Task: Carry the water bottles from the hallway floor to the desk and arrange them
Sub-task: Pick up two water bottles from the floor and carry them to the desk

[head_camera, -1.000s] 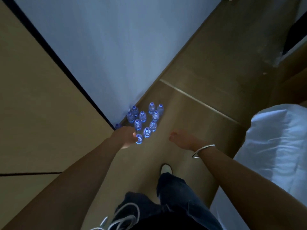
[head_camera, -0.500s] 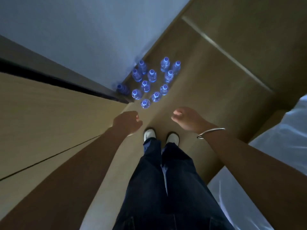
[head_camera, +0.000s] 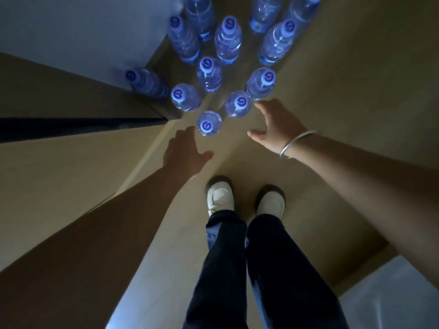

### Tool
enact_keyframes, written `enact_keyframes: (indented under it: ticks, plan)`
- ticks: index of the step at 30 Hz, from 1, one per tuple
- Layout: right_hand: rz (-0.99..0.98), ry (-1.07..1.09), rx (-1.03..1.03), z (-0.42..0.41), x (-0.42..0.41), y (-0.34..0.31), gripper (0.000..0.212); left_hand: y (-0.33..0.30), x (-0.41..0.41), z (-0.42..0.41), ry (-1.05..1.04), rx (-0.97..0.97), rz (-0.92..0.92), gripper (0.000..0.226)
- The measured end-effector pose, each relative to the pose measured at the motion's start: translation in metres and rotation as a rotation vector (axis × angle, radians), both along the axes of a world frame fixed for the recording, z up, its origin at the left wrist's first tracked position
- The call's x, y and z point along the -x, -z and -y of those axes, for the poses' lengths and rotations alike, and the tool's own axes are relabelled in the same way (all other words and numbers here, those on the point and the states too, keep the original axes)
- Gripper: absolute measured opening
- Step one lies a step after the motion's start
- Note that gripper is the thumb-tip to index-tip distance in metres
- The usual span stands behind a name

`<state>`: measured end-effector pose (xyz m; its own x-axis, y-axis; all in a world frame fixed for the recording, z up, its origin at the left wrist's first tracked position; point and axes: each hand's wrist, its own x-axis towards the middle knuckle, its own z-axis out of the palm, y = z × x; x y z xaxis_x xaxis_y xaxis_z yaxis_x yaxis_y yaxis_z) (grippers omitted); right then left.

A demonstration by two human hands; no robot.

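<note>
Several clear water bottles with white caps stand upright in a cluster on the wooden hallway floor, seen from above. The nearest bottle is at the front of the group, with another bottle just behind it to the right. My left hand is open, fingers spread, its fingertips just left of the nearest bottle. My right hand is open too, wearing a silver bangle at the wrist, its fingertips next to the second bottle. Neither hand holds anything.
A wooden panel with a dark gap runs along the left, and a pale wall rises behind the bottles. My feet in white shoes stand just below the hands. A white bed corner shows at lower right.
The view has dropped much closer to the bottles. Both hands have opened from loose fists and reached forward to the front bottles.
</note>
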<state>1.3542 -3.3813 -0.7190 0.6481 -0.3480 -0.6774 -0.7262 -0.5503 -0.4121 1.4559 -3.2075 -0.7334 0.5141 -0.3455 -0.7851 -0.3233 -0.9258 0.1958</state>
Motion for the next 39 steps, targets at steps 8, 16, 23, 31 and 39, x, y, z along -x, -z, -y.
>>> enact_keyframes:
  ticks: [8, 16, 23, 31, 39]
  plan:
    - [0.145, -0.196, 0.123, 0.026, -0.025, 0.087, 0.054, 0.1, 0.0, 0.005, -0.241, 0.134, 0.027, 0.102]
    - [0.18, -0.009, -0.021, 0.017, -0.036, 0.12, 0.055, 0.133, 0.009, 0.023, -0.693, 0.346, 0.018, 0.104]
    - [0.243, -0.047, 0.049, 0.013, -0.027, 0.125, 0.054, 0.123, 0.015, 0.026, -0.789, 0.449, 0.017, 0.074]
    - [0.275, -0.067, -0.002, 0.003, 0.014, 0.052, 0.052, 0.054, 0.029, 0.003, -0.631, 0.501, -0.001, 0.076]
    - [0.425, -0.127, -0.069, -0.024, 0.034, -0.09, 0.047, -0.074, 0.062, -0.033, -0.688, 0.556, -0.016, 0.06]
